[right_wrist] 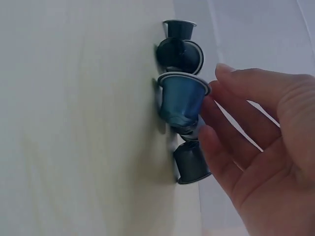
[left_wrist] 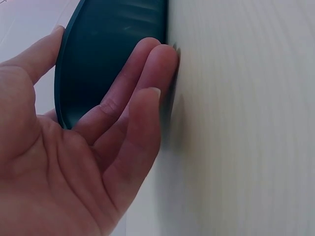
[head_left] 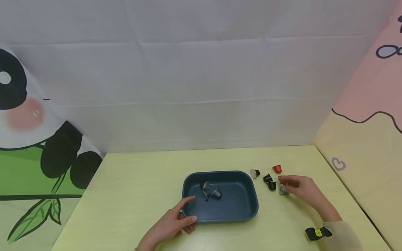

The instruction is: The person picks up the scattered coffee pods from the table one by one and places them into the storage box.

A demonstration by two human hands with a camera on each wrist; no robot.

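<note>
My left hand [head_left: 171, 221] holds the near left corner of a dark blue tray [head_left: 238, 218], its thumb and a finger at the rim. In the left wrist view, other fingers lie against the tray's outer wall [left_wrist: 110, 54], close to the tabletop. Three dark coffee capsules [head_left: 216, 194] lie in the tray's left half. Over on the right, my right hand [head_left: 303, 188] is at a blue-grey coffee capsule [head_left: 283, 190] on the table. The right wrist view has this blue capsule [right_wrist: 182, 101] right by the fingertips, with thumb and fingers spread apart.
Two black capsules [head_left: 271, 185] lie left of the right hand. Behind them are a red capsule [head_left: 277, 169] and a black one with a pale lid [head_left: 254, 173]. A black strap [head_left: 318, 233] is at the right wrist. White cloth [head_left: 201, 122] hangs behind the table [head_left: 141, 181].
</note>
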